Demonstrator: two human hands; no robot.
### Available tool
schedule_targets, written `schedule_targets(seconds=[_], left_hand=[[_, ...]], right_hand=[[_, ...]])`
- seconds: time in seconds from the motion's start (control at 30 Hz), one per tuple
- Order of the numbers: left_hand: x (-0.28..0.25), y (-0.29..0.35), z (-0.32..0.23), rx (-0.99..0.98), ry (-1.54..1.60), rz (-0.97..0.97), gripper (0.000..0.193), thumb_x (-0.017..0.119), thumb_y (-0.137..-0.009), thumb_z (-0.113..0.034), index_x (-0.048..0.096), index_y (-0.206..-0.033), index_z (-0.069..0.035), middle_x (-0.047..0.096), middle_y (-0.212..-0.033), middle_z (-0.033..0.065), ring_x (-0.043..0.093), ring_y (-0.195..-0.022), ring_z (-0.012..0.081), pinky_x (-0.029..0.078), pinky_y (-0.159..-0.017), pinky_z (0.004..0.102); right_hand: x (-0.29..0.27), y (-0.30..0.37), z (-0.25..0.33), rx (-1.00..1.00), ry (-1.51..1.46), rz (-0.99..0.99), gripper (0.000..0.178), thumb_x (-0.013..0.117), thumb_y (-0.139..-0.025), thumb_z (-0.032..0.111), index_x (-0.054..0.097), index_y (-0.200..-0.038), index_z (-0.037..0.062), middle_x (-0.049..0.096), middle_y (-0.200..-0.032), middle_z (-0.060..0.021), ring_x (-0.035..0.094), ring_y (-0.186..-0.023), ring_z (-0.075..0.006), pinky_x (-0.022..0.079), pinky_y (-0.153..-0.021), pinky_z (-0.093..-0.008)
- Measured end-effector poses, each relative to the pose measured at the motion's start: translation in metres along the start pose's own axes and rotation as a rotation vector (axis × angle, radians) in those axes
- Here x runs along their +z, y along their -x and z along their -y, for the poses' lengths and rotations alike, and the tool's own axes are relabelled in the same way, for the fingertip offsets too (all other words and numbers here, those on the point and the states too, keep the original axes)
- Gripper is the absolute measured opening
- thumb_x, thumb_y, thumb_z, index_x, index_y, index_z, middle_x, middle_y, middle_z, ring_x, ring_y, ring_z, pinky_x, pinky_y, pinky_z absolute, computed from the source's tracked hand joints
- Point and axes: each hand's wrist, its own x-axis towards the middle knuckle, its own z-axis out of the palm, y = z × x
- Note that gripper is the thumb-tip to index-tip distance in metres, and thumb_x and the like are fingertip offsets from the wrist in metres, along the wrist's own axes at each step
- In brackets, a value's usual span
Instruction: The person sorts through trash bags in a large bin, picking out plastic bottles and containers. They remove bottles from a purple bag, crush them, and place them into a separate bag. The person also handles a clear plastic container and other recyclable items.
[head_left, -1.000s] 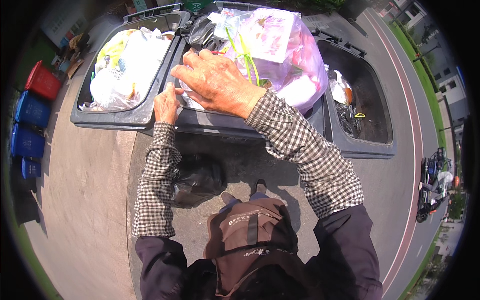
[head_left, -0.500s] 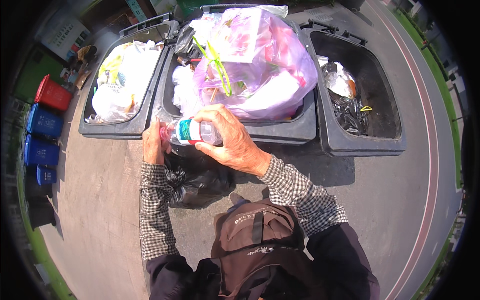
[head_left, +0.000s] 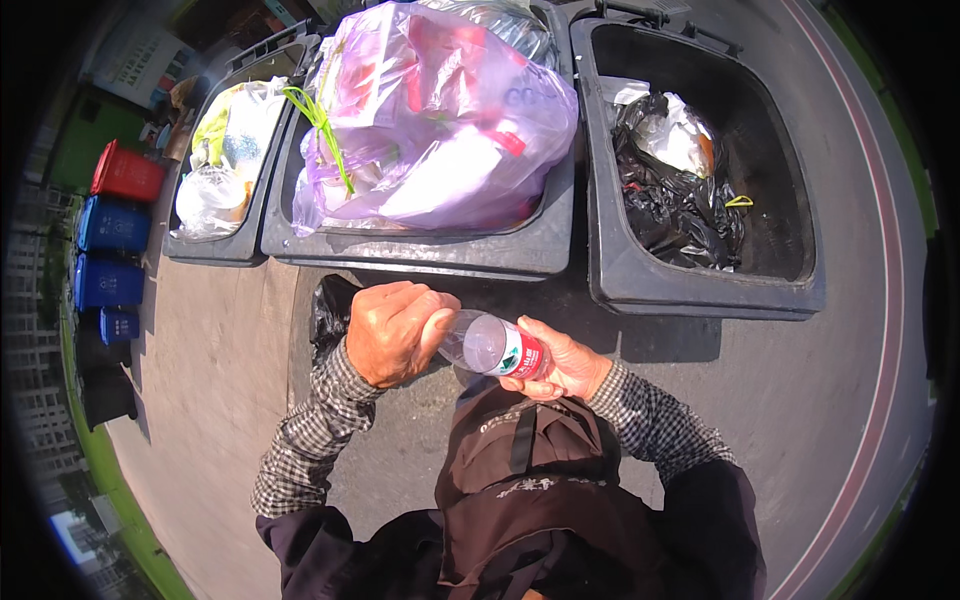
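A clear plastic bottle (head_left: 474, 341) with a red, white and green label lies on its side between my two hands, above the apron. My right hand (head_left: 562, 366) wraps round the labelled part from the right. At the other end my left hand (head_left: 398, 330) is closed in a fist over the bottle's tip, so the neck and any cap are hidden. Just beyond, a grey bin (head_left: 420, 254) is heaped with a swollen pinkish-purple plastic bag (head_left: 450, 130), and a bright green tie (head_left: 325, 130) hangs on its left side.
To the left, another grey bin (head_left: 215, 252) holds white and yellow bags. The right grey bin (head_left: 700, 300) contains black bags and white waste deep inside. A black bag (head_left: 332, 305) lies on the ground behind my left hand. Red (head_left: 128, 172) and blue bins (head_left: 112, 224) line the far left.
Both hands have come nearer my body with the bottle. The right hand now holds it lower and further right, and the left has closed over its tip. The bins appear shifted left in view.
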Motion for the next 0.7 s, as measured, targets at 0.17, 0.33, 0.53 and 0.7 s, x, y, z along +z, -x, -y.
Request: schedule_targets(seconds=[0.17,0.33,0.53,0.7], left_hand=[[0.031,-0.055,-0.024,0.085,0.044,0.137,0.011,0.068,-0.092,-0.011,0.069,-0.091,-0.001,0.067,-0.076,0.0119,0.067,-0.064,0.0311,0.053,-0.059,0.0409],[0.076,-0.125,-0.032,0.160,-0.155,0.282,0.025,0.077,-0.087,-0.021,0.069,-0.107,-0.006,0.064,-0.082,0.0084,0.067,-0.079,0.0290,0.054,-0.068,0.0406],[0.052,-0.207,0.070,0.109,-0.883,0.173,0.062,0.080,-0.083,-0.044,0.058,-0.137,-0.022,0.055,-0.142,0.0126,0.053,-0.131,0.0327,0.051,-0.098,0.0489],[0.029,-0.192,0.142,-0.207,-0.660,0.126,0.063,0.078,-0.086,-0.042,0.053,-0.143,-0.033,0.052,-0.149,0.0135,0.049,-0.138,0.0380,0.050,-0.106,0.0538]], right_hand=[[-0.003,0.057,0.017,-0.150,0.398,0.060,0.081,0.068,-0.092,0.064,0.050,-0.138,-0.0007,0.069,-0.109,-0.0151,0.071,-0.087,-0.0185,0.060,-0.071,-0.0304],[0.011,0.068,0.044,-0.413,0.556,-0.073,0.077,0.081,-0.087,0.046,0.048,-0.138,0.0001,0.067,-0.108,-0.0090,0.068,-0.100,-0.0172,0.057,-0.088,-0.0331],[0.000,0.072,0.044,-0.663,0.441,-0.234,0.054,0.077,-0.085,0.028,0.052,-0.125,0.0030,0.065,-0.112,-0.0114,0.069,-0.099,-0.0202,0.056,-0.092,-0.0365],[0.002,0.071,0.061,-0.757,0.403,-0.276,0.051,0.078,-0.087,0.040,0.059,-0.113,0.0009,0.067,-0.102,-0.0104,0.070,-0.090,-0.0186,0.058,-0.085,-0.0343]])
